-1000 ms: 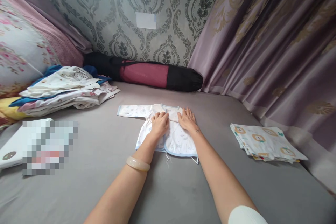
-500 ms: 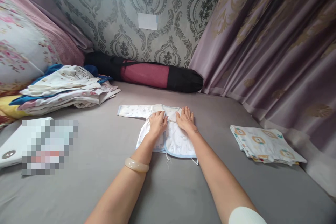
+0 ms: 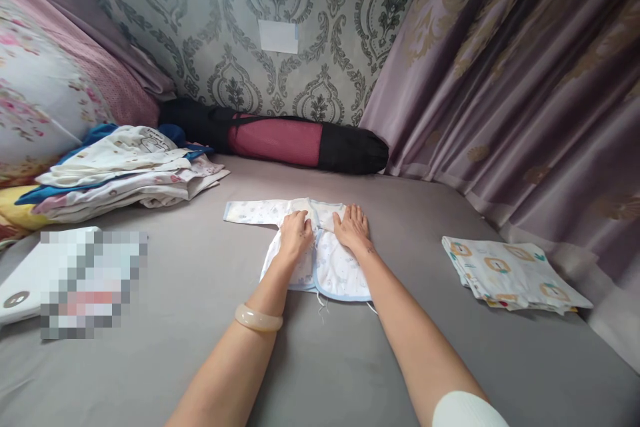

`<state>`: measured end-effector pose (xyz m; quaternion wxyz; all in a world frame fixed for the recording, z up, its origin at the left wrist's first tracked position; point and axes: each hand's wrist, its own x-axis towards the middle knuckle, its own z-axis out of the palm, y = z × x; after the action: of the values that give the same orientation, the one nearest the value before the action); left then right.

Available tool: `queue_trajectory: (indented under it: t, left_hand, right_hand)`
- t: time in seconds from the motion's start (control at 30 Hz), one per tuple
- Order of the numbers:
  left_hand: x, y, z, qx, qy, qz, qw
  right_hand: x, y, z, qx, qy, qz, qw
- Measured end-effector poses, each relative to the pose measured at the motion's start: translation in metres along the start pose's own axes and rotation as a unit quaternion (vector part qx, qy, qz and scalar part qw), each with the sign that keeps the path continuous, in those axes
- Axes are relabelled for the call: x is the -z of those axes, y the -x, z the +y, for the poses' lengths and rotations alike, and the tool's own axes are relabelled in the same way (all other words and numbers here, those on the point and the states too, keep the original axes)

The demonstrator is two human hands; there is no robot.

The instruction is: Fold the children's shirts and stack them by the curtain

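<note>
A small white baby shirt (image 3: pixel 337 273) with pale blue trim and a faint print lies front up on the grey sheet. Its left-side sleeve (image 3: pixel 255 211) stretches out flat, while no sleeve shows spread on the right. My left hand (image 3: pixel 296 237) rests on the upper left of the shirt near that sleeve's base, fingers slightly bent and not gathered into a fist. On the upper right part, my right hand (image 3: pixel 353 227) lies palm down with its fingers extended. White tie strings (image 3: pixel 323 307) hang out below the hem.
Folded printed cloth (image 3: pixel 517 273) lies to the right. On the left are a pile of clothes (image 3: pixel 125 170), a white flat object (image 3: pixel 47 273) and a blurred-out item (image 3: pixel 95 293). A black and red long bag (image 3: pixel 275 140) lies along the wall, beside curtains (image 3: pixel 450 80).
My left hand has shifted slightly left, and its fingers look more bent. My right hand stays nearly in place on the shirt. The view has shifted a little.
</note>
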<state>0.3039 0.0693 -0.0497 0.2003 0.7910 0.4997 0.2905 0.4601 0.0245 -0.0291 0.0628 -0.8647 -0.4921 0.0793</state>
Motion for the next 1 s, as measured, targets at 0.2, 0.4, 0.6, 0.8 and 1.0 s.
queue_trajectory:
  t: [0.2,0.4,0.6,0.8,1.0]
  left_hand:
    - [0.004,-0.002,0.003,0.004,0.057,0.028,0.998]
    - [0.005,-0.004,-0.001,0.013,0.097,0.051,0.994]
    - [0.01,-0.007,-0.005,0.046,0.126,0.067,0.989]
    - [0.017,-0.009,-0.006,0.071,0.16,0.086,0.981]
    - [0.031,-0.011,-0.005,0.104,0.183,0.12,0.97]
  right_hand:
    - [0.008,0.002,-0.014,-0.024,-0.053,-0.023,0.998]
    - [0.001,0.002,-0.038,-0.022,-0.083,-0.036,0.996]
    - [-0.011,0.002,-0.042,-0.039,-0.043,-0.021,0.998]
    - [-0.012,0.003,-0.043,-0.039,-0.038,-0.013,0.998]
    - [-0.011,0.003,-0.043,-0.017,-0.04,0.003,0.999]
